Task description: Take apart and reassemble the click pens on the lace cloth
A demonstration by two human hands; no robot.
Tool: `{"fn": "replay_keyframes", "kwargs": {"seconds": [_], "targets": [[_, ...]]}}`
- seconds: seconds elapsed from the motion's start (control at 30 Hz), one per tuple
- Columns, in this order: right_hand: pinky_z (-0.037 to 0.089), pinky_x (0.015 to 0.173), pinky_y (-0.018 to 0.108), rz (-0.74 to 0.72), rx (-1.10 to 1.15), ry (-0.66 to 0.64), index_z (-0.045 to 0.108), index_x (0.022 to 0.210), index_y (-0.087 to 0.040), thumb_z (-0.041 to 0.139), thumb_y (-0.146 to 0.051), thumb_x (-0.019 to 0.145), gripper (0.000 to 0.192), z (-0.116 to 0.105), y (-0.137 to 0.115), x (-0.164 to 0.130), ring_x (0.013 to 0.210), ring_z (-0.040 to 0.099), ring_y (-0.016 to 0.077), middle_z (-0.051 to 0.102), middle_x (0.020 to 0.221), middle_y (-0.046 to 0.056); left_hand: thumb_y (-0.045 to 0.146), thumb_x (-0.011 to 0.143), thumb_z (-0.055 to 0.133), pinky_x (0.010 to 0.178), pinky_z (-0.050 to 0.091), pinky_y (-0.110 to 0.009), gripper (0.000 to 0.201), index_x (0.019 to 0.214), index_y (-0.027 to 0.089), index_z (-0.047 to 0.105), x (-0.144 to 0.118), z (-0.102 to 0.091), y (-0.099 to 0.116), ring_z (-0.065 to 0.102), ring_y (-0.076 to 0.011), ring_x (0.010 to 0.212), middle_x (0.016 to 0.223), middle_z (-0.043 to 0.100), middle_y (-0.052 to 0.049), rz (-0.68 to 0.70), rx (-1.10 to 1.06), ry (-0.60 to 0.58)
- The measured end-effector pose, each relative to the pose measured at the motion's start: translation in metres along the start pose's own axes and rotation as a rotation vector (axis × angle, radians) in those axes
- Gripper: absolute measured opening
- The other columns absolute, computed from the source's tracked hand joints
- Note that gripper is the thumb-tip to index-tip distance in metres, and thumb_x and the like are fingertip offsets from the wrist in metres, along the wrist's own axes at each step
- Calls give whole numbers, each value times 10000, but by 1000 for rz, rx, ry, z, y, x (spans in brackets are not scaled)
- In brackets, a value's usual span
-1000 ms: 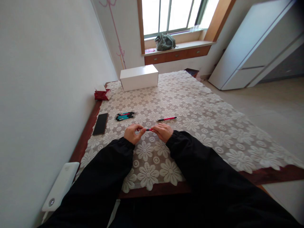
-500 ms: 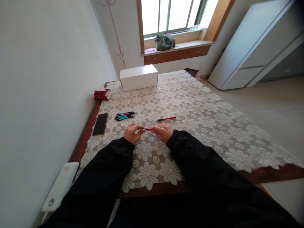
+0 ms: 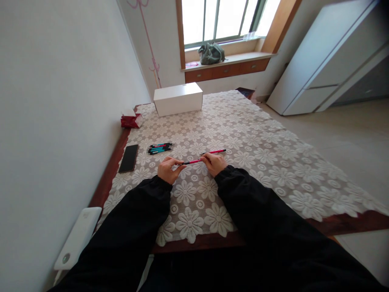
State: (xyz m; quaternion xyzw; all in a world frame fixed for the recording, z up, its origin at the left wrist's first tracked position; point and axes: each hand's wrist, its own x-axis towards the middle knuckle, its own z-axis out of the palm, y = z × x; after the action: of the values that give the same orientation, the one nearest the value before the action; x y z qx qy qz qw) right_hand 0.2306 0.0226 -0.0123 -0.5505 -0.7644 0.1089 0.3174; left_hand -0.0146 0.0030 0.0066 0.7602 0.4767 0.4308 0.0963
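Note:
Between my two hands, just above the tablecloth, is a red and black pen (image 3: 193,162). My left hand (image 3: 169,169) pinches its black end between thumb and fingers. At the red end, the fingertips of my right hand (image 3: 214,163) are closed on it, and they hide that tip. Right behind my right hand lies a second red and black pen (image 3: 218,151), its black end partly covered by the hand. A small pile of turquoise, black and red pens (image 3: 160,149) rests beyond my left hand.
A dark phone (image 3: 128,158) lies left of the pens. Farther back stand a white box (image 3: 178,100) and a red tissue pack (image 3: 131,121) near the wall. A lace flower tablecloth (image 3: 255,142) covers the table. A white power strip (image 3: 79,237) is at the near left.
My right hand has slid right along the pen toward its red end, showing more of the red barrel. My left hand keeps its hold in nearly the same place.

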Motion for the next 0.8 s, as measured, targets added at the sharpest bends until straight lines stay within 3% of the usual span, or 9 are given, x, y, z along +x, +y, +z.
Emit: {"fn": "replay_keyframes", "kwargs": {"seconds": [0.23,0.4,0.6,0.7,0.8], "targets": [[457,671,274,38,11,-52,683,1033,-234,471,-320,990,232,3,-1,0,713,672,185,729,769,25,415,799,762,742,567,-336,189,836,229,756,-3,3,0,681,-201,785,773,733,-46,33,76,-61],[471,772,286,-133,-13,-55,694,973,-222,508,-335,984,218,-2,2,3,870,647,191,701,942,66,383,800,762,741,559,-342,174,862,221,753,-2,4,-3,673,-205,793,798,734,-45,-25,61,-86],[453,792,322,-305,-123,-133,701,816,-221,529,-346,976,266,-20,29,13,840,600,201,658,864,61,311,825,731,802,554,-351,144,948,237,733,1,3,-8,671,-206,863,859,747,-33,-43,74,-120],[456,819,344,-341,-111,-173,712,922,-224,618,-431,929,228,-20,30,11,884,602,223,676,915,65,289,801,751,796,555,-354,125,915,242,727,1,4,-11,675,-209,860,845,743,-25,-51,71,-171],[449,851,367,-379,-137,-186,698,1086,-230,686,-456,882,305,-14,19,6,943,595,245,675,1007,82,279,812,739,810,557,-354,108,911,242,723,0,5,-10,680,-202,851,853,739,-24,-21,38,-245]]}}
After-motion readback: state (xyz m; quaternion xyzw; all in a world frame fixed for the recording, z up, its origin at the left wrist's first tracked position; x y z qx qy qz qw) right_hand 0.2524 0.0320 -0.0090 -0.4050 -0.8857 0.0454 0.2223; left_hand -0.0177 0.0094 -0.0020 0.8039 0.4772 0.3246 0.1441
